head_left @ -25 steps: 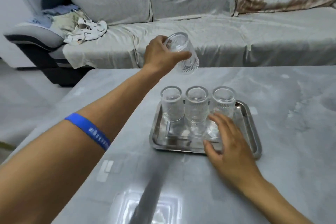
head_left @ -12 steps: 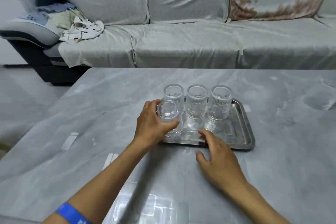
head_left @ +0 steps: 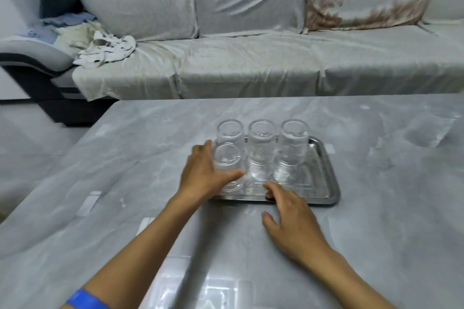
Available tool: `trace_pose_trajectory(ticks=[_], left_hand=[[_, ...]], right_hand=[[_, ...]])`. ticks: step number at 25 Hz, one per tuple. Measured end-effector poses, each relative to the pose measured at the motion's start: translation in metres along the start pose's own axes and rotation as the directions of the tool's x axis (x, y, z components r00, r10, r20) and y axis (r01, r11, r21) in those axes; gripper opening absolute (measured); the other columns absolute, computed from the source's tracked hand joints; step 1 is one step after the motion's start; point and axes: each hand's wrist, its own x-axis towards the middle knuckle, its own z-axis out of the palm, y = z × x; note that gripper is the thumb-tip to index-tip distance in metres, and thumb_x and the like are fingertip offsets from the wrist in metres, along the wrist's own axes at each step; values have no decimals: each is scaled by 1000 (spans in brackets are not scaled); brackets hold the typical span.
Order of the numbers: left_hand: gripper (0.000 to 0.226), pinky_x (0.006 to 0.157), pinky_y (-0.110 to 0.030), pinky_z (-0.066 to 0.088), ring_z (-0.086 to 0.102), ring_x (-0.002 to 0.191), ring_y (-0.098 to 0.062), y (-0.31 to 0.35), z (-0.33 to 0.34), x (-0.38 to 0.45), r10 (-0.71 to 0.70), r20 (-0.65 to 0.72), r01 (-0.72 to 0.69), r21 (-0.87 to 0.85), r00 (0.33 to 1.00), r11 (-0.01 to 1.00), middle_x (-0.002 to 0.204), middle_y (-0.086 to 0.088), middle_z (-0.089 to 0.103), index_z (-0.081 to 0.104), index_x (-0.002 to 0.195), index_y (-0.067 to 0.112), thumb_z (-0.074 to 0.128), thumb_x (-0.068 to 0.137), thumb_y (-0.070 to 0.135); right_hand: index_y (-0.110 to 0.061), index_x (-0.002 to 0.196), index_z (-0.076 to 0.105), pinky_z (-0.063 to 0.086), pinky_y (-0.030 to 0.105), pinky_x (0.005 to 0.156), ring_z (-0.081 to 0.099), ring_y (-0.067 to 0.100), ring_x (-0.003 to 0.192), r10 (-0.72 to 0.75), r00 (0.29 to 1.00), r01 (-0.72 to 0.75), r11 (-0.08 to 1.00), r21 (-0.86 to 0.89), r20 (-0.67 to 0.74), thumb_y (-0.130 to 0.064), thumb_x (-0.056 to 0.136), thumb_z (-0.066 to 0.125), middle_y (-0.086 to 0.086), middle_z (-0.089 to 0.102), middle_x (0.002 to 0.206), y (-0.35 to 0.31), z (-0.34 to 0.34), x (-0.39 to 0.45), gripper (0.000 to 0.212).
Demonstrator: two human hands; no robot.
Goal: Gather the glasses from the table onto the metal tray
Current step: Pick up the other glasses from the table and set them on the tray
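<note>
Wristband [head_left: 86, 302]: blue, on the left forearm near the bottom edge of the view.
Left hand [head_left: 204, 173]: reaching forward, thumb and fingers wrapped around the front-left glass [head_left: 229, 167], which stands at the tray's near-left corner.
Back row: 3 glasses [head_left: 261, 144] upright along the tray's far edge.
Handling: clear ribbed glass, likely rigid, breakable and slick; best held around the mid-wall.
Right hand [head_left: 292, 223]: holding nothing, palm down on the table [head_left: 391, 233], fingertips [head_left: 270, 187] touching the near rim of the metal tray [head_left: 329, 183].
</note>
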Motion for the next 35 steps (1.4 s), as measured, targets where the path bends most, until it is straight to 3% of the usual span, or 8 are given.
trace_pose_trajectory(ticks=[4,11,16,23,26,28,32,35], left_hand=[[93,106,-33,28,29,139,-19,64,-2,-1,249,-121,-263,-121,961,957,154,0,29,16,147,34,54,71,72],[82,117,-40,20,17,145,-25,205,96,-3,490,124,-486,-61,863,872,159,-10,21,13,151,22,59,87,42],[81,118,-43,18,16,146,-24,236,148,-40,562,212,-559,-80,799,825,160,-8,19,11,151,25,56,87,47],[77,117,-38,19,20,145,-22,215,129,-58,510,239,-495,-123,826,860,158,-6,25,18,150,23,56,87,45],[72,116,-37,24,28,141,-23,184,96,-50,475,175,-459,-125,863,880,154,-7,33,27,148,21,60,86,38],[66,113,-36,27,34,137,-24,156,71,-41,433,124,-420,-118,893,900,149,-7,40,34,144,19,62,86,33],[51,103,-32,33,47,125,-25,91,23,-31,317,-31,-318,-132,948,939,136,-6,54,51,132,15,66,83,19],[44,96,-30,38,54,115,-26,62,3,-28,279,-116,-292,-125,953,948,127,-5,61,58,123,14,67,80,11]], right_hand=[[-20,132,48,42,30,99,53,17,119,90,981,-61,984,170,-172,-21,82,60,-2,57,133,22,-38,14,51],[-16,127,51,39,40,100,47,28,124,283,788,-334,942,5,-547,-19,80,58,3,52,137,130,-170,-10,48],[-19,141,35,15,56,111,17,39,143,350,552,-746,613,-261,-757,-22,76,62,12,23,158,207,-216,-94,71],[-19,139,29,44,31,77,58,24,94,886,138,-405,458,791,-443,-18,62,82,11,55,132,249,-196,-121,93],[-18,122,42,50,38,82,62,31,100,858,191,-562,494,664,-477,-25,52,76,13,61,123,242,-192,-110,79],[-22,122,48,47,36,81,60,29,102,799,371,-631,591,503,-473,-32,47,73,8,58,122,215,-186,-90,80],[-28,117,55,45,29,75,59,17,94,492,797,-369,856,363,-349,-33,52,83,-2,59,114,128,-157,-33,71],[-31,111,52,48,22,71,61,3,87,344,871,-184,890,417,-350,-36,53,87,-12,63,102,72,-142,-1,68]])
